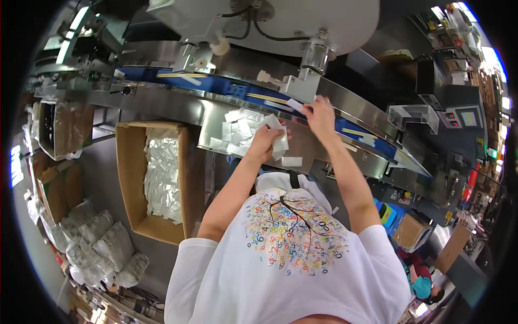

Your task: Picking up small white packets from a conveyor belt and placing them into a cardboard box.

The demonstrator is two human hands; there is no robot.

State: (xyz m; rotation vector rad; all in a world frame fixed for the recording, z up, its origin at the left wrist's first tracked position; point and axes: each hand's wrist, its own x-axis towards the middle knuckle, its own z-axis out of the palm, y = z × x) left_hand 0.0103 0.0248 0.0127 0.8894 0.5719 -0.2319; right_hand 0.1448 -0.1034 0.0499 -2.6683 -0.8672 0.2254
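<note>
My left hand grips a small stack of white sachets over the steel shelf. My right hand reaches forward and pinches a single white sachet at the edge of the blue conveyor belt. A loose pile of white sachets lies on the shelf just left of my left hand. Flat wooden sticks and more sachets ride on the belt.
An open cardboard box lined with plastic and filled with sachets stands at my left. Bagged white packs lie on the floor at lower left. A machine with a round white top overhangs the belt. A control panel sits at right.
</note>
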